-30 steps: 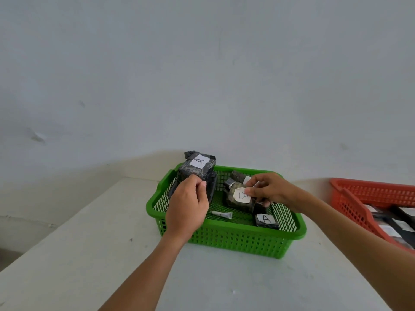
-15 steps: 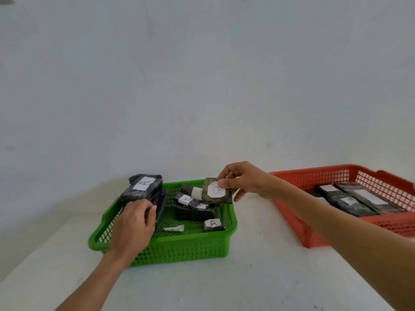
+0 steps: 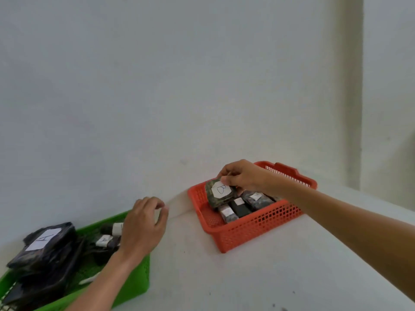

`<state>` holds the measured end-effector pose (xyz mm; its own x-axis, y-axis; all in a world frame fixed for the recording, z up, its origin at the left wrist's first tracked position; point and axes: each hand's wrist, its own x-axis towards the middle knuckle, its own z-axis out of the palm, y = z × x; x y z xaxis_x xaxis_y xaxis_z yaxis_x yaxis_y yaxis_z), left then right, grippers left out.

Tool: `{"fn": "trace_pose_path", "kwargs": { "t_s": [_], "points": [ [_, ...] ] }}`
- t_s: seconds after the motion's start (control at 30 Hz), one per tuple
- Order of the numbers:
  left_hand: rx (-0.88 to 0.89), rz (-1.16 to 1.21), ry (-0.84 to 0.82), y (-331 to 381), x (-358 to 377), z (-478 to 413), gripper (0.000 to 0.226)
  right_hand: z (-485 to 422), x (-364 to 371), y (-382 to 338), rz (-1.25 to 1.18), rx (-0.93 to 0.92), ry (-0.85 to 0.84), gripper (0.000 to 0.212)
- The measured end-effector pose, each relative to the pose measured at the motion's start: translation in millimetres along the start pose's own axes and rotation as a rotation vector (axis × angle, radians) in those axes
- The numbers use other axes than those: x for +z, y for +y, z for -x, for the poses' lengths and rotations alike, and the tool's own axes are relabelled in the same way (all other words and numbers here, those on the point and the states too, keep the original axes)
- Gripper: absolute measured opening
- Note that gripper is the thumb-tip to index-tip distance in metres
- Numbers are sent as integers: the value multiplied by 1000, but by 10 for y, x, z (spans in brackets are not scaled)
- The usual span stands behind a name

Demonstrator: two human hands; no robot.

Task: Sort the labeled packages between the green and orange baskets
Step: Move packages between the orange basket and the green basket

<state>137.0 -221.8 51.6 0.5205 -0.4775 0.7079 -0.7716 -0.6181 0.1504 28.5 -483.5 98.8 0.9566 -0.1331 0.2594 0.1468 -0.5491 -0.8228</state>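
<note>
My right hand (image 3: 243, 176) pinches a dark package with a white "B" label (image 3: 219, 194) and holds it over the left end of the orange basket (image 3: 253, 227). Several labeled dark packages (image 3: 242, 206) lie inside that basket. My left hand (image 3: 142, 230) hovers over the right part of the green basket (image 3: 137, 281) with loosely curled fingers and holds nothing. A large dark package labeled "A" (image 3: 45, 243) leans at the green basket's left, and smaller labeled packages (image 3: 106, 240) lie beside it.
Both baskets stand on a white table (image 3: 258, 281) that meets a plain white wall (image 3: 179, 86) behind. A gap of bare tabletop separates the two baskets. A small white tube (image 3: 89, 279) lies on the green basket's floor.
My right hand carried the "B" package from the green basket rightward to above the orange basket. My left hand let go of the "A" package and shifted right. The view swung right.
</note>
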Motion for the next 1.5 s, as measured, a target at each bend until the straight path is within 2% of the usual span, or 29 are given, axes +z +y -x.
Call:
{"fn": "trace_pose_path", "kwargs": {
  "t_s": [0.07,0.17,0.3,0.37,0.47,0.6,0.8,1.0,1.13,1.3,1.5],
  "points": [
    [-125,59,-94,230,268,-93,21,86,-141,86,22,12,6,9],
    [-321,229,-232,519,652,-191,40,147,-297,224,70,22,22,10],
    [-591,520,-289,734,946,-249,50,73,-316,429,180,47,12,6],
    [-634,516,-297,794,1042,-188,45,3,-279,557,308,73,-1,6],
    [-696,494,-327,827,1099,-100,69,-106,-184,745,482,141,-60,6],
    [-679,448,-327,815,1091,-146,79,-235,-51,886,671,217,-178,11],
    [-691,429,-303,841,1114,-151,78,-325,104,964,729,263,-228,17],
    [-692,454,-298,867,1081,-150,73,-356,81,967,773,314,-311,1],
    [-707,440,-299,868,1077,-151,76,-370,88,1009,756,344,-320,15],
    [-707,423,-290,873,1105,-151,76,-357,156,1037,856,189,-159,28],
    [-686,325,-224,909,1055,-120,67,-199,144,961,740,30,107,11]
  ]
}}
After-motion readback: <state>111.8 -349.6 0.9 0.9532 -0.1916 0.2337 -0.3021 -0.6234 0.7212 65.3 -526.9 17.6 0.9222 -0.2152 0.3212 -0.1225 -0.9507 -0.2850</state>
